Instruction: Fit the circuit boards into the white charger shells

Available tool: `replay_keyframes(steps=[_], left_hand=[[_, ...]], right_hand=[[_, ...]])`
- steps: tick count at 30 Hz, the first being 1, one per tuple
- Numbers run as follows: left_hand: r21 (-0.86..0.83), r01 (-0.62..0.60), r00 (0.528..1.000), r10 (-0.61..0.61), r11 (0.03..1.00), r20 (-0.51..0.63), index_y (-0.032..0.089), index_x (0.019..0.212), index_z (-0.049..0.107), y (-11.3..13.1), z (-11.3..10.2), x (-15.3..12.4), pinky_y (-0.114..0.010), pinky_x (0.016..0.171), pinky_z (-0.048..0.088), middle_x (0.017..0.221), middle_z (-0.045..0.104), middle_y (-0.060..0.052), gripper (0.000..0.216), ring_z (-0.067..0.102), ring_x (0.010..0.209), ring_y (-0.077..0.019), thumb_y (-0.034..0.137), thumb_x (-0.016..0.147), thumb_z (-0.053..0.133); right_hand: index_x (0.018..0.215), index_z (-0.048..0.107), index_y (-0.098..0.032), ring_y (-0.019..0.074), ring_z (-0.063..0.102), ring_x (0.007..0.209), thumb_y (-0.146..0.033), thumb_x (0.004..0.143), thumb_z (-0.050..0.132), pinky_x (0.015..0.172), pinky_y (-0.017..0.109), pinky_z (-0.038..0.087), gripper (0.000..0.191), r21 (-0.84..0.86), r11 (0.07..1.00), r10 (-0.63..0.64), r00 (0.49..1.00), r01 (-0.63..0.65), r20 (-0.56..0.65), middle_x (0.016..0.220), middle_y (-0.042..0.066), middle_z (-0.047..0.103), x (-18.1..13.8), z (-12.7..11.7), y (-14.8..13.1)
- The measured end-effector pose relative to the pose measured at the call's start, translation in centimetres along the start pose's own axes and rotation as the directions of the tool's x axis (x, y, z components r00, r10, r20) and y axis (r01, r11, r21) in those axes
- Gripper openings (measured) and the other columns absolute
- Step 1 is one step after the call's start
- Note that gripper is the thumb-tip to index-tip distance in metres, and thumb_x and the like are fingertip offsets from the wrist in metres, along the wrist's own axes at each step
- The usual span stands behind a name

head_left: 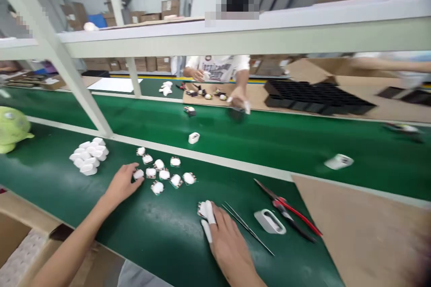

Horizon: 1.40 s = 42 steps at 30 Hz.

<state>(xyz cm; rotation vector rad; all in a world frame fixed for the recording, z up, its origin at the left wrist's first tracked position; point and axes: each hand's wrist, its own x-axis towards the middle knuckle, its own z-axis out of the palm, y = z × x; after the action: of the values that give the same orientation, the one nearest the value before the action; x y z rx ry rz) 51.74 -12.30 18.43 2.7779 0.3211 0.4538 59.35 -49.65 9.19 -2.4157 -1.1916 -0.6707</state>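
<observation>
My left hand (121, 184) reaches over the green bench, its fingertips on one small white part (138, 174) at the edge of a loose group of several such parts (164, 172). My right hand (225, 237) lies lower and to the right, white cots on two fingers, fingers closed around a small white part (202, 209). Thin tweezers (247, 228) lie just right of that hand. A white oval shell (270, 221) sits beyond the tweezers.
A heap of white shells (89, 155) lies at the left. Red-handled cutters (289, 211) and a brown cardboard sheet (363, 228) are at the right. Single white pieces (194, 137) ride the conveyor belt (269, 136). Across it another person's hand (238, 98) works beside black trays (316, 97).
</observation>
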Motion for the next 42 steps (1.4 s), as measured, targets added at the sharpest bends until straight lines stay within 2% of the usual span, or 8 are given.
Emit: replay_keyframes(steps=[5,12,15,18,24,30,39,42], left_hand=[[0.15,0.053,0.981,-0.023,0.987,-0.192,0.021,0.133,0.058,-2.5,-3.2,-3.0,-0.048,0.099,0.056,0.125,0.067,-0.015,0.049,0.066,0.114,-0.033,0.051,0.095,0.067],[0.453,0.216,0.912,-0.012,0.865,-0.411,0.028,0.093,0.066,-10.8,-9.2,-6.4,-0.067,0.093,0.053,0.096,0.064,-0.006,0.034,0.061,0.11,-0.0366,0.058,0.099,0.051],[0.225,0.045,0.919,0.048,0.973,-0.392,0.029,0.089,0.064,-7.4,-7.8,-5.5,-0.055,0.089,0.06,0.111,0.066,0.0,0.023,0.066,0.108,-0.0297,0.05,0.097,0.061],[-0.153,-0.237,0.966,0.216,0.959,-0.142,0.028,0.098,0.063,0.8,-4.4,-3.9,-0.038,0.084,0.062,0.124,0.067,-0.002,0.008,0.07,0.106,-0.0233,0.036,0.099,0.063],[-0.428,-0.427,0.802,0.553,0.796,0.228,0.023,0.13,0.055,12.9,3.9,-0.8,-0.04,0.092,0.06,0.124,0.069,-0.01,0.032,0.068,0.113,-0.0266,0.024,0.099,0.063],[-0.519,-0.27,0.814,0.48,0.811,0.328,0.027,0.149,0.046,12.2,5.6,-0.6,-0.047,0.102,0.057,0.147,0.056,-0.014,0.085,0.061,0.129,-0.0341,0.043,0.077,0.09],[-0.687,-0.289,0.777,0.583,0.667,0.239,0.028,0.145,0.055,12.5,5.6,-1.0,-0.044,0.11,0.053,0.134,0.065,-0.009,0.059,0.058,0.128,-0.0255,0.004,0.091,0.059],[-0.677,-0.271,0.776,0.571,0.685,0.267,0.028,0.141,0.059,12.5,5.8,-1.3,-0.046,0.112,0.052,0.145,0.055,-0.012,0.056,0.055,0.133,-0.029,0.014,0.089,0.073]], right_hand=[[0.147,0.053,-0.017,0.0361,0.065,0.106,-0.026,0.106,0.042,0.085,0.051,0.06,0.043,0.103,0.994,-0.039,0.999,0.039,-0.005,0.119,0.019,0.068,0.7,-0.8,1.4],[0.125,0.067,-0.019,0.0325,0.064,0.113,-0.019,0.105,0.047,0.095,0.052,0.06,0.029,0.165,0.986,0.008,0.997,-0.02,0.07,0.127,0.016,0.067,2.2,-3.6,0.6],[0.126,0.067,-0.02,0.0308,0.064,0.113,-0.018,0.104,0.047,0.097,0.052,0.06,0.029,0.211,0.974,0.063,0.994,-0.081,0.092,0.127,0.015,0.067,2.5,-3.8,0.5],[0.13,0.063,-0.02,0.0293,0.065,0.107,-0.018,0.104,0.049,0.092,0.05,0.062,0.03,0.254,0.962,0.08,0.994,-0.095,0.069,0.119,0.014,0.069,2.8,-3.7,0.2],[0.142,0.049,-0.024,0.0277,0.067,0.108,-0.021,0.103,0.058,0.091,0.049,0.062,0.041,0.37,0.917,0.157,0.988,-0.151,0.014,0.117,0.011,0.069,2.6,-5.5,-0.7],[0.146,0.048,-0.027,0.0268,0.066,0.111,-0.016,0.101,0.059,0.098,0.051,0.059,0.047,0.397,0.903,0.167,0.985,-0.166,0.031,0.123,0.011,0.067,1.7,-9.3,-1.1],[0.151,0.041,-0.024,0.0276,0.064,0.11,-0.012,0.1,0.057,0.091,0.049,0.061,0.055,0.4,0.914,0.072,0.997,-0.067,0.001,0.12,0.013,0.067,4.2,-9.3,-2.5],[0.149,0.044,-0.022,0.0279,0.063,0.113,-0.011,0.099,0.057,0.093,0.05,0.061,0.053,0.371,0.926,0.067,0.998,-0.069,0.017,0.123,0.014,0.067,4.2,-9.5,-2.1]])
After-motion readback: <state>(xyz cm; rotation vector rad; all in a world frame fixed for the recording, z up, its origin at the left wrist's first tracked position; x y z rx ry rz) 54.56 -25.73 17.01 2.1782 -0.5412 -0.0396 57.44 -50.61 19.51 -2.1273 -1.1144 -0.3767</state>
